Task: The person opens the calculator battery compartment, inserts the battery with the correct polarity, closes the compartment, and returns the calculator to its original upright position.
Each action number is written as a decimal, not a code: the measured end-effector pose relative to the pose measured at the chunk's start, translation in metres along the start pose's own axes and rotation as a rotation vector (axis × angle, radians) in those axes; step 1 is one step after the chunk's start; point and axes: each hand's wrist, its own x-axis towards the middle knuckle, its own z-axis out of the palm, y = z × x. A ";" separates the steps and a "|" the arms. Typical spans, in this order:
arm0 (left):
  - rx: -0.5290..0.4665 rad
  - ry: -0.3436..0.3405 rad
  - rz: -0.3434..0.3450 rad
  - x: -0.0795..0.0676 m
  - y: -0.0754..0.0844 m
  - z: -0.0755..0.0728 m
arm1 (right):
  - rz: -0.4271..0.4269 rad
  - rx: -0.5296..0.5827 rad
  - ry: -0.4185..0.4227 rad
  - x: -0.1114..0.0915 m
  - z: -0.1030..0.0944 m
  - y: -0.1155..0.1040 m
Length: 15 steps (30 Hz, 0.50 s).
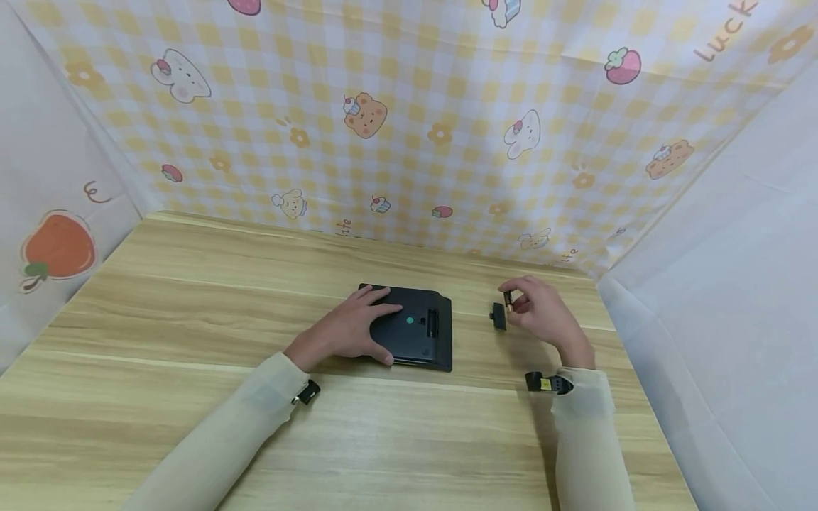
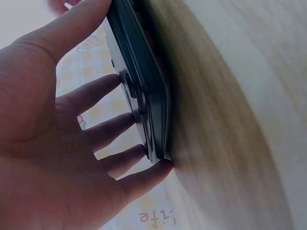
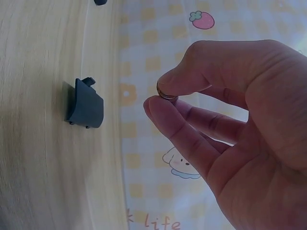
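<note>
A flat black calculator (image 1: 409, 348) lies back up on the table, with a battery compartment (image 1: 432, 323) near its right end. My left hand (image 1: 348, 328) rests on its left part with fingers spread. In the left wrist view, those fingertips touch the back and edge of the calculator (image 2: 153, 103). To the right, my right hand (image 1: 543, 314) pinches a small black-and-gold battery (image 1: 508, 299) between thumb and fingers. Only an end of the battery (image 3: 166, 94) shows in the right wrist view. Beside that hand sits a small black battery cover (image 1: 498, 317).
The wooden table (image 1: 383, 447) runs back to a yellow checked cloth (image 1: 409, 170) hanging behind it. White cloth hangs along the left and right sides. Black wrist cameras (image 1: 548, 383) are worn at both cuffs.
</note>
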 end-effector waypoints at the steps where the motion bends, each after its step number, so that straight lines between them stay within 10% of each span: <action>1: 0.001 0.000 0.000 0.000 0.000 0.000 | -0.003 0.001 -0.002 0.000 0.000 0.000; 15: -0.005 -0.006 -0.007 0.000 0.000 0.001 | -0.014 -0.008 -0.008 0.001 0.003 -0.005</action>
